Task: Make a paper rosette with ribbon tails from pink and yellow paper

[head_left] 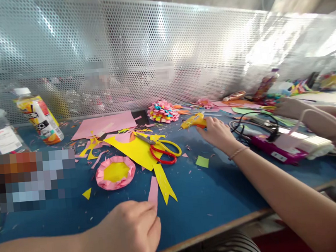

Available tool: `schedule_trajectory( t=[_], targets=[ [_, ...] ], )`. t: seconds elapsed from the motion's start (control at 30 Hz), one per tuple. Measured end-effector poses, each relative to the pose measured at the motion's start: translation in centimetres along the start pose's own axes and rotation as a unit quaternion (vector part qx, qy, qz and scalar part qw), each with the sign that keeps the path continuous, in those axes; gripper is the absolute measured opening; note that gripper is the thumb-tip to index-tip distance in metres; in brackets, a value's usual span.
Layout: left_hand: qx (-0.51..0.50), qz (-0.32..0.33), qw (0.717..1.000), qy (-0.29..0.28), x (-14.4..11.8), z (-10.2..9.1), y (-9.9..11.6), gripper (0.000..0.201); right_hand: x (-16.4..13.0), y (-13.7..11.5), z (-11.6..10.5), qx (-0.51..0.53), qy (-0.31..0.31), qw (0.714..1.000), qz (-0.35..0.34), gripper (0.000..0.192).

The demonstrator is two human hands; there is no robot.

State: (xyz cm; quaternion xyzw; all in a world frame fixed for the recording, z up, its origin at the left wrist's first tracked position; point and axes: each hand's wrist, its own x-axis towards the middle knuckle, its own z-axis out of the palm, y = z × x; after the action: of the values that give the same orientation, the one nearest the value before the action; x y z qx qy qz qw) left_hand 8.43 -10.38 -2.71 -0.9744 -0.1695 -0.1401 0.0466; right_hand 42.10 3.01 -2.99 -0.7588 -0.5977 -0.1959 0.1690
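Observation:
My left hand [132, 231] is closed at the near edge of the table, pinching the lower end of a pink paper strip [153, 190]. Farther off to the right, my right hand [216, 132] has its fingers round the back part of a yellow hot glue gun [193, 120], whose nozzle points left. Between the hands lie red-and-yellow-handled scissors [162, 151] on a yellow paper sheet [137, 149]. A forked yellow paper ribbon [164, 183] lies beside the pink strip. Left of these sits a round pink paper rosette [115, 173] with a yellow centre.
A layered paper flower [163, 111] and a pink sheet [104, 124] lie along the perforated metal screen [138, 46]. A drink bottle [40, 116] stands left. Right are a magenta power strip [277, 150], cables and another person's arm [309, 116]. Paper scraps litter the blue table [219, 188].

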Motion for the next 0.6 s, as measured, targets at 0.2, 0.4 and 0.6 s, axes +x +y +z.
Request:
schedule_trajectory(
  t=[0.2, 0.4, 0.6],
  targets=[
    [-0.008, -0.07, 0.997, -0.005, 0.3, 0.5, -0.9, 0.023, 0.0, 0.6, 0.9, -0.063, -0.063, 0.996, -0.005, 0.049],
    [-0.063, -0.182, 0.981, -0.007, 1.7, 2.1, -3.5, 0.019, -0.6, 0.3, 1.1, -0.081, -0.023, 0.996, -0.043, 0.049],
    [-0.112, -0.29, 0.95, 0.0, 3.0, 2.4, -3.9, 0.004, -1.1, -1.5, 0.3, -0.024, 0.044, 0.996, -0.076, 0.042]
  ],
)
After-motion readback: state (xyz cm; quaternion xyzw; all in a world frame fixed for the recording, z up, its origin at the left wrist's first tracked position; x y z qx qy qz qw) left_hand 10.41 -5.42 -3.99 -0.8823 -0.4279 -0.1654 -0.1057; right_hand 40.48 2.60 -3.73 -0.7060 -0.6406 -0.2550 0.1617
